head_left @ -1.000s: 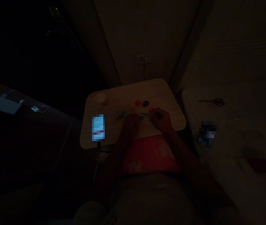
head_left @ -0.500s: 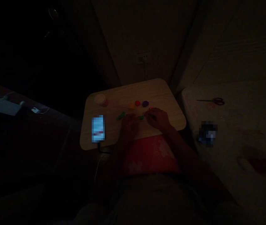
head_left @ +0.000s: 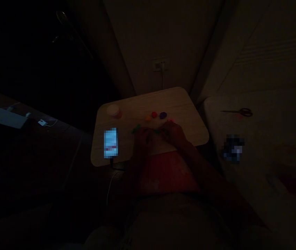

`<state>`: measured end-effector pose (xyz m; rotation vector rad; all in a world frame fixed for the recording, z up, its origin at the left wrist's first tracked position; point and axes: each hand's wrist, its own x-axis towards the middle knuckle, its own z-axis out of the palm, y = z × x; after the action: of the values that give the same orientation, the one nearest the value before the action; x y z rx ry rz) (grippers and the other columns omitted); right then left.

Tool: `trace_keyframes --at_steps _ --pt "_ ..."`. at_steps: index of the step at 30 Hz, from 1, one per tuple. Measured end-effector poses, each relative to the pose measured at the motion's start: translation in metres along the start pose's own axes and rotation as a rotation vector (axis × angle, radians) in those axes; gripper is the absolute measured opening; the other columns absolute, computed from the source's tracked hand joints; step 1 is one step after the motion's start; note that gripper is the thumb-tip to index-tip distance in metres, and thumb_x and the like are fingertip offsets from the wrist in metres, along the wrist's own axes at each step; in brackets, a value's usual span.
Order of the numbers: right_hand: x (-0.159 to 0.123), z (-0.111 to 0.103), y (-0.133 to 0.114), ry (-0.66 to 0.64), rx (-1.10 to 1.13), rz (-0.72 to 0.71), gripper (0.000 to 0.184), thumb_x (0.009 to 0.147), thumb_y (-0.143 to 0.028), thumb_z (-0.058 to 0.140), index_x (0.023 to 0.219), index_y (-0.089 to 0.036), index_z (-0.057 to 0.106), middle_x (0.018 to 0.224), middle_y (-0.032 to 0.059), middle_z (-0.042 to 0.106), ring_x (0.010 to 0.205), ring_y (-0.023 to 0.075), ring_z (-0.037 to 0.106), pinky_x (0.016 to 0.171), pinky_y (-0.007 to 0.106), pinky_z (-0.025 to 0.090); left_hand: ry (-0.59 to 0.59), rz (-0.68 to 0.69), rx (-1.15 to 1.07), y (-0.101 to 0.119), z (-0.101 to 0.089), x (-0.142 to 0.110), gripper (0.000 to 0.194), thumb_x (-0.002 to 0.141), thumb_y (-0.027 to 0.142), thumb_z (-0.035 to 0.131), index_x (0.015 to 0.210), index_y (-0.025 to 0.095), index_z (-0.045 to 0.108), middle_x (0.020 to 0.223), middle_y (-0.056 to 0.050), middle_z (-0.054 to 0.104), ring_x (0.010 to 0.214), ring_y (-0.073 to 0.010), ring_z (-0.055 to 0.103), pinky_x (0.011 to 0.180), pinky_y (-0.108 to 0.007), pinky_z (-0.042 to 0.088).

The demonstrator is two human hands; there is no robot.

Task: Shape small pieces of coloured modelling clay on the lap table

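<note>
In the dim light, my left hand (head_left: 143,136) and my right hand (head_left: 173,132) face each other over a small wooden table (head_left: 127,144). Between their curled fingertips shows a small green piece of modelling clay (head_left: 156,131), with both hands closed on it; the fingers' exact grip is dark. Another green piece (head_left: 136,128) lies just left of my left hand. Beyond the hands sit an orange lump (head_left: 147,118), a red lump (head_left: 154,114) and a purple lump (head_left: 163,115). A pinkish-red piece (head_left: 171,121) peeks out behind my right hand.
A lit phone (head_left: 111,143) with a cable lies at the table's left, below a pale-lidded tub (head_left: 114,111). Scissors (head_left: 245,111) and a blurred dark object (head_left: 233,148) rest on the pale surface at right. A wall socket (head_left: 160,65) holds a plug.
The view has shifted slightly, so everything sits a little further right. My hands stay around the green piece, with the right fingers a little closer to the left ones.
</note>
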<state>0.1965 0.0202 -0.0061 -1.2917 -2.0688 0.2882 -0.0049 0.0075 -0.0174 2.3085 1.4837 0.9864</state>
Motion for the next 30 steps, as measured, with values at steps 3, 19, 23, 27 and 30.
trace_keyframes --at_steps 3,19,23,27,30 --pt "0.000 0.004 0.000 0.006 0.044 0.010 0.015 0.091 -0.022 0.057 0.095 -0.018 0.071 0.098 0.0106 0.074 0.094 0.0245 0.067 0.088 0.036 0.050 0.019 -0.022 -0.028 -0.004 0.002 0.009 0.023 0.093 0.016 0.056 0.109 0.019 0.071 0.112 -0.009 0.067 0.109 -0.0243 0.060 0.102 -0.044 0.049" --pt "-0.013 -0.005 0.010 0.059 0.168 0.075 0.015 0.090 -0.020 0.057 0.094 -0.020 0.072 0.099 0.0089 0.075 0.094 0.0241 0.068 0.089 0.036 0.051 0.001 0.040 -0.041 -0.018 -0.004 0.023 0.015 0.092 0.024 0.065 0.104 0.019 0.072 0.104 -0.007 0.073 0.101 -0.0240 0.065 0.098 -0.044 0.051" --pt "-0.011 -0.007 0.010 0.033 0.295 0.124 0.016 0.089 -0.021 0.059 0.097 -0.019 0.073 0.095 0.0069 0.077 0.084 0.0213 0.070 0.079 0.031 0.052 -0.007 0.138 0.014 -0.022 -0.003 0.024 0.018 0.096 0.027 0.059 0.107 0.021 0.073 0.106 -0.007 0.074 0.103 -0.0242 0.065 0.100 -0.045 0.049" --pt "-0.012 -0.009 0.012 0.022 0.339 0.173 0.015 0.088 -0.024 0.062 0.095 -0.019 0.074 0.092 0.0058 0.078 0.079 0.0201 0.070 0.075 0.030 0.052 -0.040 0.160 0.054 -0.026 -0.005 0.024 0.020 0.098 0.027 0.056 0.103 0.022 0.074 0.104 -0.006 0.074 0.102 -0.0239 0.064 0.101 -0.045 0.047" --pt "-0.014 -0.010 0.014 -0.004 0.296 0.147 0.014 0.088 -0.026 0.065 0.094 -0.019 0.075 0.091 0.0063 0.077 0.076 0.0197 0.070 0.075 0.030 0.052 -0.037 0.125 0.077 -0.025 -0.007 0.024 0.021 0.098 0.025 0.054 0.098 0.022 0.076 0.102 -0.006 0.073 0.101 -0.0236 0.063 0.101 -0.044 0.046"
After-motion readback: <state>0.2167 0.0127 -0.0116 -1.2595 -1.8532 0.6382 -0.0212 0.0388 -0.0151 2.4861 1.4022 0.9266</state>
